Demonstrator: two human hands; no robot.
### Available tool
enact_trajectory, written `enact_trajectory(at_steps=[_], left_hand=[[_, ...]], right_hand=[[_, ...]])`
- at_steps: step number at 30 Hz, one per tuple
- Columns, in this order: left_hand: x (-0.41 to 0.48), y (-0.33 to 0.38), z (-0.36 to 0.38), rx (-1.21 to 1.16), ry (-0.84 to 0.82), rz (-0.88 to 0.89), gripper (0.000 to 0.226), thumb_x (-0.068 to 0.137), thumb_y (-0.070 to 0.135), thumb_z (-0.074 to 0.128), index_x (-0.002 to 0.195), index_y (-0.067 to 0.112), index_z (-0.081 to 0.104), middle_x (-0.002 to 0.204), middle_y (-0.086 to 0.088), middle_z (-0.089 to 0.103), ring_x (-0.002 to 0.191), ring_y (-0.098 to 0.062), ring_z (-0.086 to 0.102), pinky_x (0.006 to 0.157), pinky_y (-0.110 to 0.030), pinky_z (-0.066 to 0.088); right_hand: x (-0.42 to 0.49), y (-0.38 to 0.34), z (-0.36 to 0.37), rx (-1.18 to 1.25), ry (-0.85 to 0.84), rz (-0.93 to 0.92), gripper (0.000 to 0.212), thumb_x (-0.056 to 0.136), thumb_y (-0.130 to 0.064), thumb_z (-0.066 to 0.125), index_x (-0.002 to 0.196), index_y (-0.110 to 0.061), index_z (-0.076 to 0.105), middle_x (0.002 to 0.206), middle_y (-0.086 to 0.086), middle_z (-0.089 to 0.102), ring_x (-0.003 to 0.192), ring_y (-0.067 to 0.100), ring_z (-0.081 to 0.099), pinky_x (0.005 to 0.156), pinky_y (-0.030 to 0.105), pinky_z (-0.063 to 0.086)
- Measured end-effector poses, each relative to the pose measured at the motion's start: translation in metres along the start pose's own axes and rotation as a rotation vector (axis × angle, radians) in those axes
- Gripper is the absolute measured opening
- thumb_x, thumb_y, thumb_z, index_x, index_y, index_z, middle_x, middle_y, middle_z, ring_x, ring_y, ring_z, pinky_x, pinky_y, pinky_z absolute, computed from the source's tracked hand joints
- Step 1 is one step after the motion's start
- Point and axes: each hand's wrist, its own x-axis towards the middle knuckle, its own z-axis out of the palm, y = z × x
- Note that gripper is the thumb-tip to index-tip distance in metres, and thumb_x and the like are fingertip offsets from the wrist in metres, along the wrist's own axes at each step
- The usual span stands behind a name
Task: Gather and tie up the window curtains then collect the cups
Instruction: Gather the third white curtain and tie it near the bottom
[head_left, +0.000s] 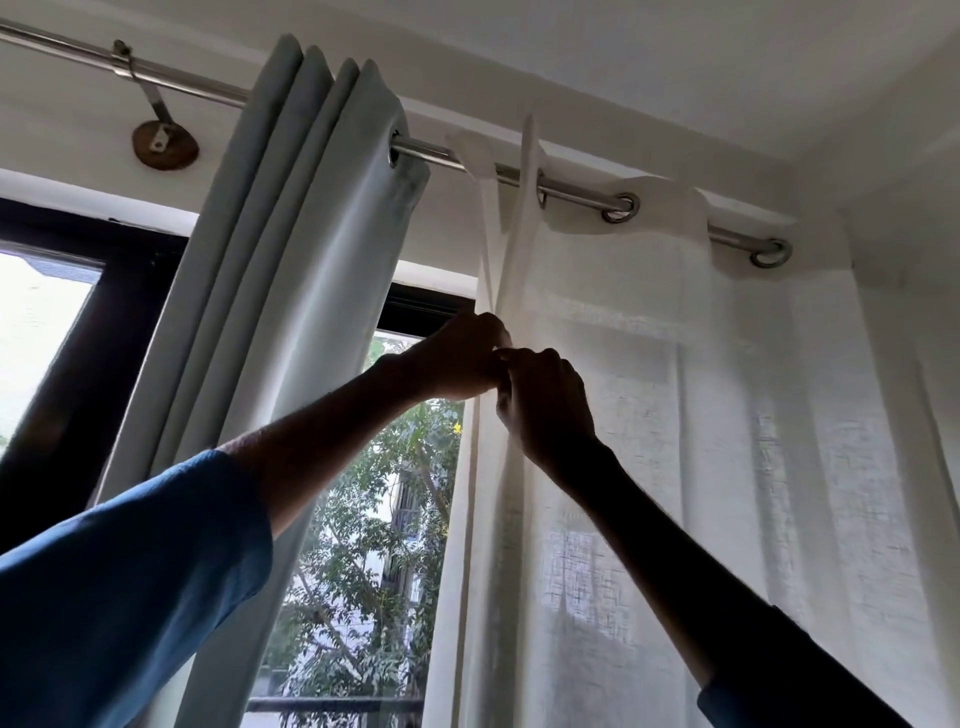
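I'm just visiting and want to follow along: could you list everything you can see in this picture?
Curtain rod: one, silver metal, running across the top, above the window.
Rod bracket: one, metal on a round brown wall plate, upper left.
Thick curtain: one, pale grey-green, bunched in folds left of centre.
Sheer curtain: one, white, hanging on the right by metal eyelets.
Window frame: one, dark, behind the curtains.
Tree: green leaves, outside the glass.
Cups: none in view.
Sleeves: two, blue, bottom corners.
Left hand: one, fingers pinching the sheer curtain's edge.
Right hand: one, gripping the same edge just below.
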Motion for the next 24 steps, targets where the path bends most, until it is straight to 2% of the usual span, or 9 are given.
enact_trajectory(at_steps=[2,5,8,10,14,17,20,22,24], left_hand=[[0.003,0.001,0.0,-0.04,-0.023,-0.093,0.026,0.085,0.018,0.052,0.085,0.002,0.073,0.085,-0.01,0.073,0.08,-0.019,0.068,0.075,-0.041,0.057],[0.003,0.004,-0.001,-0.119,0.021,-0.2,0.034,0.091,0.016,0.047,0.084,-0.012,0.066,0.087,-0.026,0.069,0.078,-0.036,0.068,0.07,-0.042,0.058],[0.001,-0.001,-0.001,-0.123,0.138,-0.16,0.04,0.092,0.028,0.06,0.072,-0.005,0.069,0.07,-0.014,0.069,0.064,-0.026,0.067,0.055,-0.014,0.046],[0.001,-0.005,0.002,-0.045,0.186,-0.118,0.02,0.081,0.026,0.076,0.081,0.006,0.075,0.082,-0.002,0.069,0.08,-0.013,0.066,0.069,-0.012,0.041],[-0.001,-0.004,0.008,-0.019,0.238,-0.099,0.023,0.071,0.008,0.077,0.094,0.012,0.075,0.084,0.007,0.055,0.089,-0.013,0.058,0.075,-0.018,0.038],[-0.003,-0.003,0.008,-0.028,0.25,-0.082,0.024,0.073,0.006,0.076,0.097,0.012,0.074,0.083,0.009,0.05,0.085,-0.008,0.05,0.075,-0.018,0.037],[-0.004,-0.007,0.006,-0.038,0.255,-0.073,0.026,0.074,0.007,0.075,0.099,0.011,0.074,0.086,0.008,0.052,0.087,-0.008,0.048,0.077,-0.019,0.037],[-0.006,-0.009,0.004,-0.047,0.253,-0.069,0.026,0.074,0.006,0.075,0.1,0.011,0.074,0.089,0.005,0.055,0.087,-0.009,0.049,0.078,-0.019,0.039],[-0.008,-0.011,0.004,-0.062,0.25,-0.066,0.026,0.075,0.005,0.074,0.1,0.01,0.074,0.094,0.0,0.063,0.086,-0.011,0.053,0.077,-0.02,0.041]], right_hand=[[-0.004,0.008,-0.013,0.126,-0.114,-0.059,0.016,0.099,-0.018,0.058,0.109,-0.017,0.071,0.079,0.003,0.075,0.068,0.02,0.069,0.073,0.026,0.051],[-0.007,0.033,-0.031,0.254,-0.259,0.048,0.027,0.105,-0.036,0.045,0.104,-0.022,0.068,0.072,-0.009,0.073,0.052,0.0,0.067,0.074,0.029,0.059],[-0.015,0.074,-0.037,0.053,-0.024,0.257,0.015,0.097,-0.031,0.056,0.098,-0.026,0.07,0.076,-0.009,0.073,0.067,0.01,0.07,0.071,0.024,0.054],[-0.02,0.103,-0.042,-0.049,0.168,0.415,0.011,0.09,-0.031,0.065,0.096,-0.023,0.069,0.084,-0.006,0.071,0.077,0.016,0.069,0.071,0.02,0.042],[-0.024,0.153,-0.041,-0.005,0.064,0.848,0.091,0.076,-0.066,0.073,0.134,-0.001,0.048,0.128,0.019,0.053,0.12,0.036,0.054,0.098,0.041,0.045],[-0.027,0.165,-0.036,0.125,-0.154,1.056,0.122,0.058,-0.084,0.072,0.134,0.004,0.037,0.12,0.018,0.055,0.109,0.03,0.06,0.08,0.036,0.055],[-0.025,0.173,-0.023,0.243,-0.217,1.104,0.102,0.047,-0.084,0.077,0.109,-0.009,0.047,0.093,0.007,0.059,0.09,0.025,0.068,0.056,0.025,0.045],[-0.022,0.181,-0.009,0.264,-0.155,1.063,0.094,0.049,-0.072,0.081,0.111,-0.006,0.056,0.09,0.007,0.069,0.089,0.028,0.071,0.07,0.032,0.056],[-0.018,0.178,-0.003,0.272,-0.071,0.994,0.062,0.06,-0.047,0.082,0.1,-0.002,0.068,0.078,0.011,0.074,0.08,0.03,0.073,0.08,0.044,0.061]])
